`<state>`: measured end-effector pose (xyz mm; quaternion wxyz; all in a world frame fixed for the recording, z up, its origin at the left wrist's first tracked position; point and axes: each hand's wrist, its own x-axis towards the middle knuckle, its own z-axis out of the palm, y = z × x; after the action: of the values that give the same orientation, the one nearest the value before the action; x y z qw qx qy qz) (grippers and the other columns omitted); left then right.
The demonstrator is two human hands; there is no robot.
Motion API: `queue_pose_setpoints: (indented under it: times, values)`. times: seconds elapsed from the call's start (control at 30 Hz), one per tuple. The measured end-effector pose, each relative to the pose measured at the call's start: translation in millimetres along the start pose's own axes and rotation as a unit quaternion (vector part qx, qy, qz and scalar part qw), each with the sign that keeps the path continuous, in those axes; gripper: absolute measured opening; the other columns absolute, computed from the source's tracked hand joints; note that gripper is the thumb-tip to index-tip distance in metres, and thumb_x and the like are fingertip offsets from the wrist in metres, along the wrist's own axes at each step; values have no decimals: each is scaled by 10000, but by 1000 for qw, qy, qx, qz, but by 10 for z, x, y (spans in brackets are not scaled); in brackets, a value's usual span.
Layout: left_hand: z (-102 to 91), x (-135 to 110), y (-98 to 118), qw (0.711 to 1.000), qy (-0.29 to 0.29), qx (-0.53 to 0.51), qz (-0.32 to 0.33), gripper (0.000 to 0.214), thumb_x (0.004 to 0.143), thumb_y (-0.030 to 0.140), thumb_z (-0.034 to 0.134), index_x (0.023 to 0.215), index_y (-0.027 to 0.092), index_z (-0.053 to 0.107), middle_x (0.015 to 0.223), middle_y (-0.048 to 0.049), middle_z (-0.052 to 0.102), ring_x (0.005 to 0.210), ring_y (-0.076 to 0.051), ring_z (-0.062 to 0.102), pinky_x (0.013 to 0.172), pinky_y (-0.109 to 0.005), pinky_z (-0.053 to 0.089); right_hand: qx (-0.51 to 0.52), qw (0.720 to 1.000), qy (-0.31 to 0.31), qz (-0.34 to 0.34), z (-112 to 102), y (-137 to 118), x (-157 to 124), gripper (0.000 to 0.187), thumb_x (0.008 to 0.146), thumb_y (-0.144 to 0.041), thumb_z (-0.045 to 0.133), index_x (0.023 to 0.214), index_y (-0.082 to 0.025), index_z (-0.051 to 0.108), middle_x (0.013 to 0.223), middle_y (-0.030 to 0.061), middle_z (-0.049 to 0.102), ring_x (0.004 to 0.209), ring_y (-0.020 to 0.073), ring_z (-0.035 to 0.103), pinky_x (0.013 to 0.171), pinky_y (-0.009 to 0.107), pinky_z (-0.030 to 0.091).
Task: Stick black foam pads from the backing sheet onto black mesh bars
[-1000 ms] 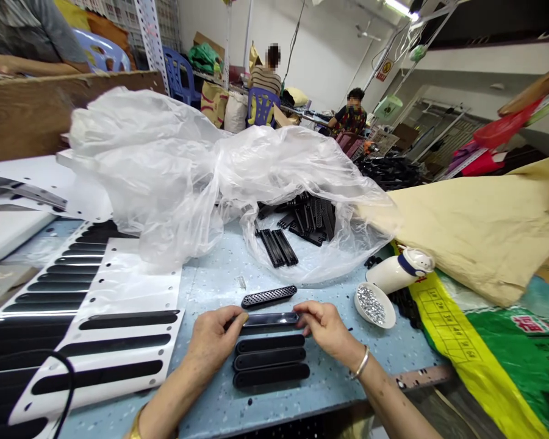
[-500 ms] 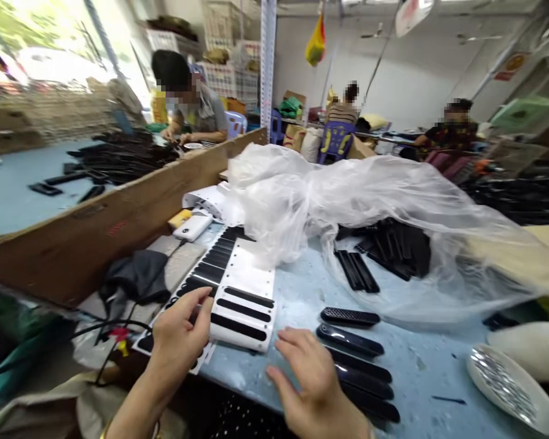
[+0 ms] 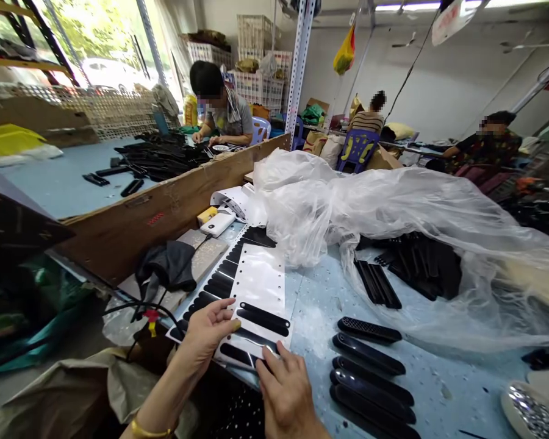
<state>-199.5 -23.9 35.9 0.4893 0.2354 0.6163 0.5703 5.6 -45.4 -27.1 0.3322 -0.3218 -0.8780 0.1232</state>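
A white backing sheet (image 3: 260, 286) with long black oval stickers lies at the table's near-left edge, on top of more such sheets. My left hand (image 3: 205, 335) rests on its near-left corner, fingers curled onto the sheet. My right hand (image 3: 283, 390) presses its fingertips on the sheet's near edge by the lowest black sticker (image 3: 238, 355). To the right, three glossy black oval bars (image 3: 370, 378) lie side by side on the blue table (image 3: 320, 305), with a perforated black bar (image 3: 368, 330) just beyond them.
A big clear plastic bag (image 3: 384, 207) holding black parts (image 3: 421, 262) covers the table's middle. A white dish of small shiny bits (image 3: 531, 414) sits at far right. A wooden divider (image 3: 174, 201), a white power bank (image 3: 217, 224), cables and other seated workers lie to the left and behind.
My view swung left from the black bars to the sticker sheets. Both hands left the bar they held and moved onto the sheet's near edge.
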Motion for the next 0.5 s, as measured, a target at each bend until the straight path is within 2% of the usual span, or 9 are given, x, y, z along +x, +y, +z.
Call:
queue_pose_setpoints:
  times: [0.1,0.17,0.23,0.3,0.4,0.5]
  values:
    - [58,-24,19,999,-45,-16,-21,433,503,242,877,877,114,699,653,-22,723,591,-174,670,598,-273,521,45,999,31,0,-95,-38,36,228,788,-172,628,1004,-214,687,1107,96,730,1053,361,645,815,490,522]
    - [99,-45,24,997,-66,-23,-24,336,528,248,872,793,120,710,639,-26,723,585,-169,663,597,-263,509,78,994,77,5,-211,-19,161,146,814,-164,613,931,-219,682,978,89,744,943,314,677,780,452,539]
    - [139,-70,33,996,-78,-29,-23,295,554,262,866,774,130,721,646,-27,726,606,-169,664,609,-258,505,79,988,131,22,-338,29,352,185,852,-112,568,964,-213,675,934,95,736,922,281,680,803,435,539]
    - [180,-100,56,995,-91,-37,-21,284,566,273,864,778,138,732,655,-28,730,620,-172,662,624,-263,506,53,985,160,32,-422,89,572,231,872,-103,554,1047,-195,673,1031,128,726,1032,303,652,868,468,516]
    - [241,-138,107,993,-104,-46,-7,247,565,262,866,741,142,743,654,-25,727,604,-149,632,617,-241,484,66,990,107,56,-420,161,846,222,844,-172,630,1056,-183,698,1014,132,734,977,306,661,850,453,515]
    - [282,-140,152,992,-117,-32,22,184,593,263,840,698,140,751,648,-24,711,616,-146,607,620,-235,466,182,977,21,111,-355,194,977,157,830,-224,649,948,-187,746,817,80,738,742,224,666,714,335,523]
